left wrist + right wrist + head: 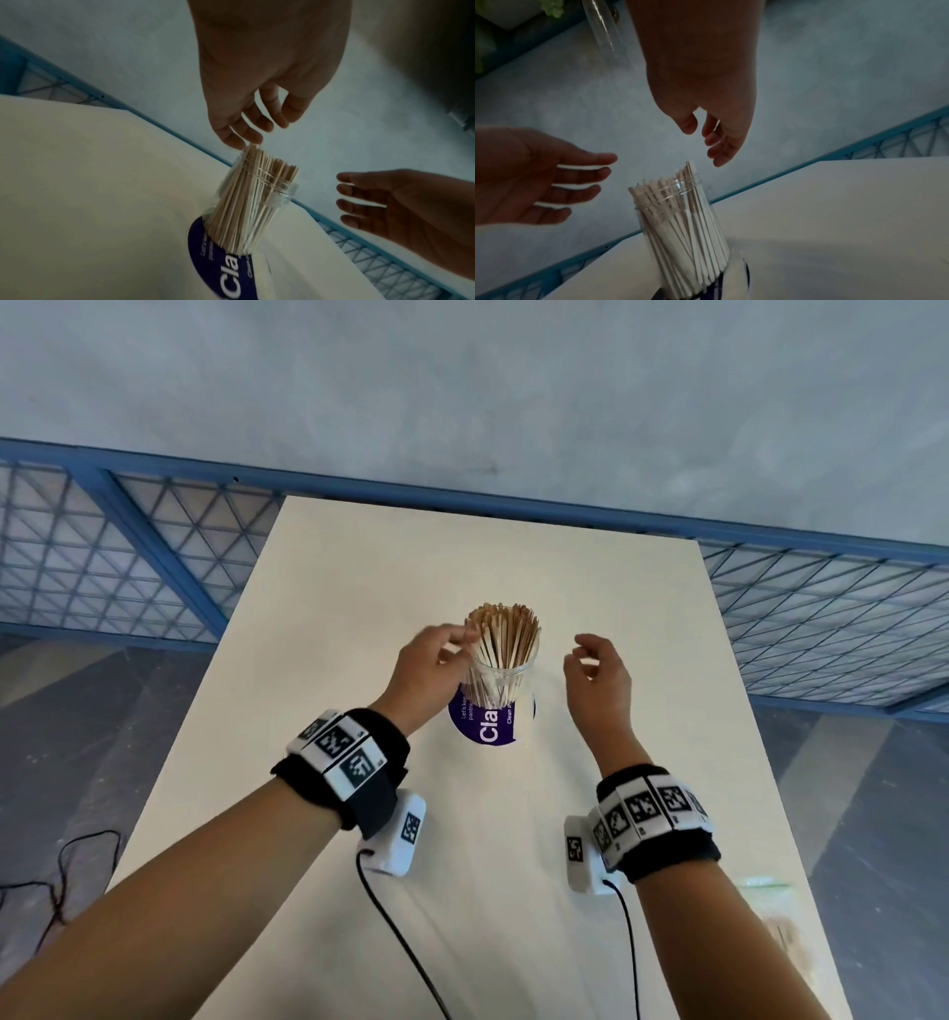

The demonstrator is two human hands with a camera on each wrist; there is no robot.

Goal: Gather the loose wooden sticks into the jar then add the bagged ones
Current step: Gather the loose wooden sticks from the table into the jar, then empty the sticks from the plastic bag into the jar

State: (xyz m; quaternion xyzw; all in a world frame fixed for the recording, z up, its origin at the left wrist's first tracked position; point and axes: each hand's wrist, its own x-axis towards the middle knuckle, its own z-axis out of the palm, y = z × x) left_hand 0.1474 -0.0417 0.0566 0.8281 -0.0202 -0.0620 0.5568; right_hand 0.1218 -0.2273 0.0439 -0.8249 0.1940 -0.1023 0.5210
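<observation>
Right in the middle of the pale cream tabletop [590, 588] sits the clear glass jar with the purple-and-white label [500, 683], standing upright and packed with thin pale wooden sticks [506, 634] that stand near vertical, leaning and fanning a little, their tips poking well above the rim. So the long axis of the whole bundle runs up and down, and anything else going in has to drop from above, parallel to what's already there. The left hand [429, 672] is clearly the closer one: fingers loosely bent, not gripping anything, with the fingertips [241, 142] just touching the tops of the sticks on the left side of the jar's mouth. The right hand [598, 680] hangs a bit off to the jar's right, relaxed and apart from it, fingers half-curled and empty as far as I can see. Down at the near right edge of the table there's a blurry clear plastic bag [780, 942] with what looks like more sticks inside, though it's too smeared to be sure. My guess is the loose ones are done and the bag is next, and it lies back toward the person on the right hand's side, well apart from the jar.
</observation>
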